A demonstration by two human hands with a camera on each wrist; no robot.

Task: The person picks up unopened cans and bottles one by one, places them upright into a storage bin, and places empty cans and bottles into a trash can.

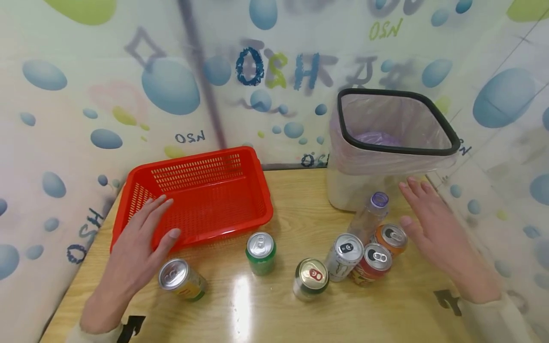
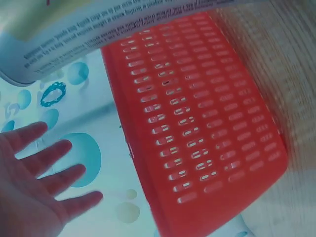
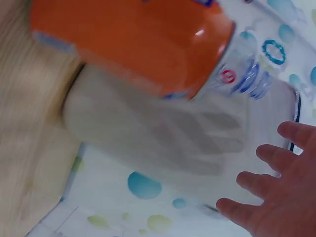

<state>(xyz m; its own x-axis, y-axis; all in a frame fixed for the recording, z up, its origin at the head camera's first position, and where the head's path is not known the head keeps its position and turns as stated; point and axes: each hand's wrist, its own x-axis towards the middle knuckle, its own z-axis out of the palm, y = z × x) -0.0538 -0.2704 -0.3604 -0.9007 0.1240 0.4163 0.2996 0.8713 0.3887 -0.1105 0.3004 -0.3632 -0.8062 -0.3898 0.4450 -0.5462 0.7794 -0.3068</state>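
My left hand (image 1: 133, 250), fingers extended and holding nothing, hovers at the left end of a red plastic basket (image 1: 201, 238). Just right of its wrist stands a yellow-labelled drink can (image 1: 188, 286). My right hand (image 1: 442, 233) is likewise outstretched and holds nothing, beside an orange can (image 1: 391, 239) and in front of a lined bin (image 1: 356, 183). Clustered left of that hand are a clear uncapped plastic bottle (image 1: 364, 221), a red can (image 1: 370, 269) and a white can (image 1: 340, 262). In the right wrist view, the orange can (image 3: 133, 44) partly covers the bottle.
A green can (image 1: 261, 264) stands in front of the basket, and a gold-topped dark green can (image 1: 310, 286) nearer me. Purple plastic shows inside the bin. A patterned sheet (image 1: 240, 119) hangs behind the wooden table (image 1: 274, 314).
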